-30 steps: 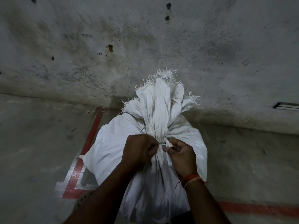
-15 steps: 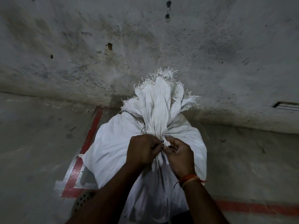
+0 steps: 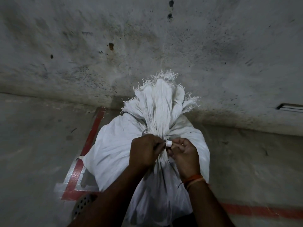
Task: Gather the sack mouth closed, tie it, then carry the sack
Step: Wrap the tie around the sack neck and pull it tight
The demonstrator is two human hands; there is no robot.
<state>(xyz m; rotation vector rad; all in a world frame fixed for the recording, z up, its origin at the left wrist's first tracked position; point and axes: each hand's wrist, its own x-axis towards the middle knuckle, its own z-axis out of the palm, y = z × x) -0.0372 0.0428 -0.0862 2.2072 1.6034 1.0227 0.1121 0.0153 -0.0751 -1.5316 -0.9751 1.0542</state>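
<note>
sack [image 3: 114,149]: base cut off by bottom edge, near side hidden behind both forearms | tie [image 3: 168,143]: too small to tell knot or clip, its ends hidden inside left hand [image 3: 144,151] and right hand [image 3: 184,154] | perforated drain cover [image 3: 82,204]: below-left of grip, partly hidden by left forearm

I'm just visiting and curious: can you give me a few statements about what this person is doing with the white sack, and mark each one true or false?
1. The sack has its mouth bunched into a neck. True.
2. Only one hand touches the tie. False: the left hand and the right hand both pinch the tie at the neck.
3. The sack is lifted off the floor. False: it rests on the floor by the wall.
4. An orange thread band circles the right wrist. True.
5. Red floor lines run beside the sack. True.
</note>
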